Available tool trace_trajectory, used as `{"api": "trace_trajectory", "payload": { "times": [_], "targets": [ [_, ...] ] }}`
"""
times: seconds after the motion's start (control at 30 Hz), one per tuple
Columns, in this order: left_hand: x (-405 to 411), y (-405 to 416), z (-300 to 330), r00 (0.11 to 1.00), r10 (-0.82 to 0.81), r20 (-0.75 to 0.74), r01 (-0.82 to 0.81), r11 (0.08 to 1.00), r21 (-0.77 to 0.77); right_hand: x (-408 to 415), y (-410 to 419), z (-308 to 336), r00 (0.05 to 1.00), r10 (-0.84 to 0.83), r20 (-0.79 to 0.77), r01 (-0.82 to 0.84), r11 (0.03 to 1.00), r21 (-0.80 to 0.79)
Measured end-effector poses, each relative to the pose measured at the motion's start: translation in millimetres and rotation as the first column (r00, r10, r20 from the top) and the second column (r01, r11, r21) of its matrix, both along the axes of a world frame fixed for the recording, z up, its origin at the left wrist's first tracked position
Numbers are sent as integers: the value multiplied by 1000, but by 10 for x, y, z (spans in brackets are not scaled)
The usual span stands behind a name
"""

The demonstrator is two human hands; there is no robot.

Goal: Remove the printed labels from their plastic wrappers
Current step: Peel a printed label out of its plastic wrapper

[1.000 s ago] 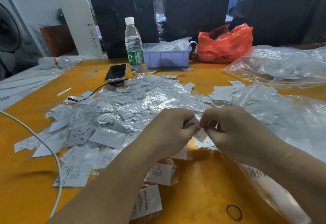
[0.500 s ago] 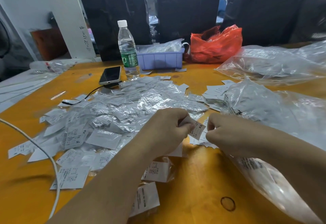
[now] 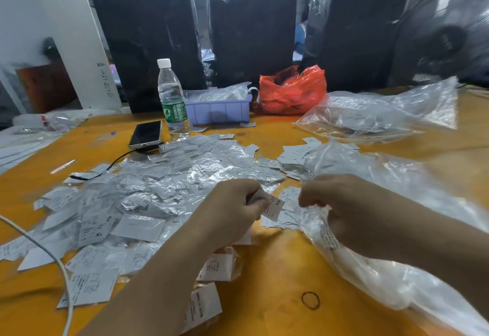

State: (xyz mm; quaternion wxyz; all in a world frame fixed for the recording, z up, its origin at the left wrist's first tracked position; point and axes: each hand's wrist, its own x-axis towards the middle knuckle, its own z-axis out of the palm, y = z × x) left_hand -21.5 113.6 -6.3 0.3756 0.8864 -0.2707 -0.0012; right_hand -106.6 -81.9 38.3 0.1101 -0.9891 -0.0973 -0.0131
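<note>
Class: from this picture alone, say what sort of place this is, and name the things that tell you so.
Probably a garment packing workshop or warehouse bench: a heap of size labels in plastic wrappers, a parts bin, and tall black-wrapped bundles behind the orange table.

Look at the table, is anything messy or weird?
Yes. Labels and crinkly wrappers lie in a loose heap across the table. A rubber band lies alone near the front. The left hand pinches one label.

One water bottle (image 3: 172, 97), one phone (image 3: 146, 134), one purple bin (image 3: 219, 111), one red bag (image 3: 292, 91), three black bales (image 3: 148, 44), two hands (image 3: 232, 210).
</note>
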Motion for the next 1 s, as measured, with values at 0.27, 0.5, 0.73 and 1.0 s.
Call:
{"api": "trace_trajectory", "payload": {
  "times": [0.27,0.5,0.73,1.0],
  "targets": [
    [-18,-20,-9,1000,-25,4,25,1000,11,-135,-102,-318,977,-182,109,207,931,-300],
    [-44,-38,8,1000,-27,-16,27,1000,9,-106,-44,-376,979,-106,174,157,937,-313],
    [-36,-38,-5,1000,-23,-5,23,1000,3,-103,-131,-414,964,-140,227,196,948,-249],
    [-22,-50,-16,1000,-24,1,23,1000,6,-84,-146,-412,963,-189,189,246,904,-350]
  ]
}}
